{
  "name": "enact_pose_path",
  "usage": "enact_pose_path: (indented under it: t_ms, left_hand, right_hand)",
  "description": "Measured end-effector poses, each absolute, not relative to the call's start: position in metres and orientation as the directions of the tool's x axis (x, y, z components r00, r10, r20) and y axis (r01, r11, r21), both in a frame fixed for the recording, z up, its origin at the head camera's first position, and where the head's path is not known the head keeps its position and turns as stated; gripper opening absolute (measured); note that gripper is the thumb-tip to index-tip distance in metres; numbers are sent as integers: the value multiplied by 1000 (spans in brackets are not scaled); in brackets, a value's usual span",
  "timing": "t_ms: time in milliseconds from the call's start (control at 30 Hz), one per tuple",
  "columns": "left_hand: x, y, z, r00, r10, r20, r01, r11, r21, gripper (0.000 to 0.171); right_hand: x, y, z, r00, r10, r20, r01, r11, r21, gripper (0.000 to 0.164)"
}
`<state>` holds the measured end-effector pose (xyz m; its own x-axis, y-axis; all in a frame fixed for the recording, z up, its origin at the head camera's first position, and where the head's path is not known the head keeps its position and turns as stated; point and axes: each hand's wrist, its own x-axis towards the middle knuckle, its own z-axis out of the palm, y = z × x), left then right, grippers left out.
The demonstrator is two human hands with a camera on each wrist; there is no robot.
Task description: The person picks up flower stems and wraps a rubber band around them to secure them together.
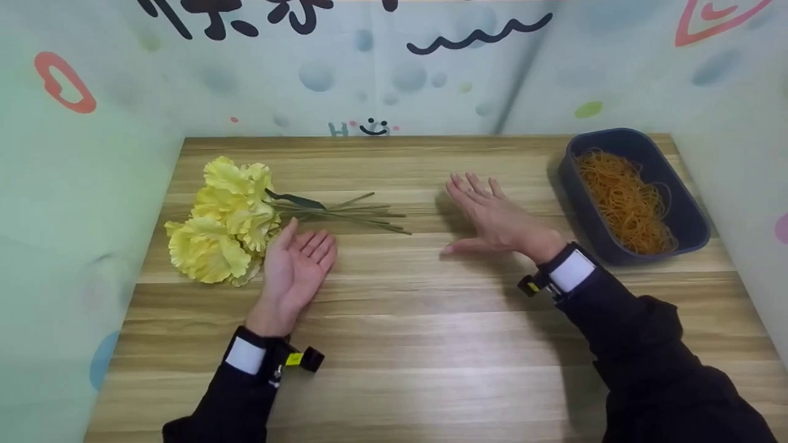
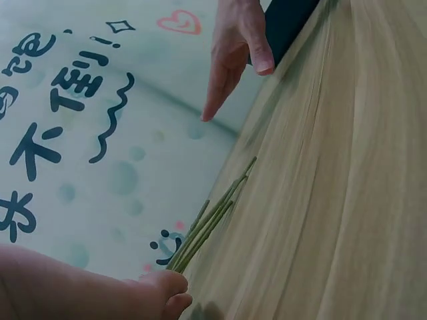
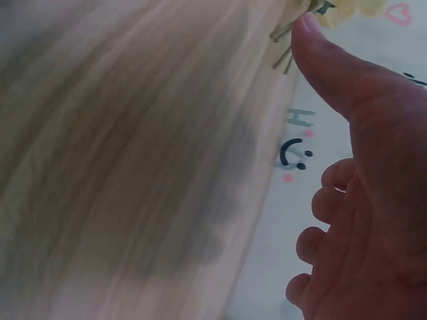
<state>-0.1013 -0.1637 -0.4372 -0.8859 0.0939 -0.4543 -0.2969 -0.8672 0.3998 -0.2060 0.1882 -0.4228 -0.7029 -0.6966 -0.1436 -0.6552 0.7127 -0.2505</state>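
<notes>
A bunch of yellow artificial flowers (image 1: 225,227) lies on the table's left side, its thin green stems (image 1: 363,213) pointing right. Beside the blooms, just in front of the stems, my left hand (image 1: 298,267) is turned palm up with loosely bent fingers and holds nothing; whether it touches the petals I cannot tell. My right hand (image 1: 502,220) hovers over the table between the stem ends and the container, fingers extended and thumb spread, with nothing in it. In the left wrist view the stems (image 2: 213,220) show beyond the left hand (image 2: 100,287).
A dark blue plastic container (image 1: 689,215) holding a heap of orange-brown rubber bands (image 1: 628,203) stands at the table's right rear. The wood-grain table (image 1: 431,344) meets a printed backdrop (image 1: 381,74) along its back edge, and pale walls rise at both sides.
</notes>
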Motion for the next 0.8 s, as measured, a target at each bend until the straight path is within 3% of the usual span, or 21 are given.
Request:
enact_pose_path:
  t_ms: [533, 633, 800]
  left_hand:
    - [-139, -169, -452, -872, -40, -488, -102, -960, 261, 96]
    - [-146, -168, -454, -873, -61, -484, -69, -967, 246, 93]
    - [-151, -169, -455, -871, -98, -481, -33, -966, 257, 71]
  right_hand:
    - [-217, 143, -431, -653, -716, -246, -666, 698, -264, 123]
    - [-218, 133, -432, -645, -723, -247, -670, 691, -271, 123]
    - [-218, 119, -432, -628, -743, -233, -697, 670, -257, 122]
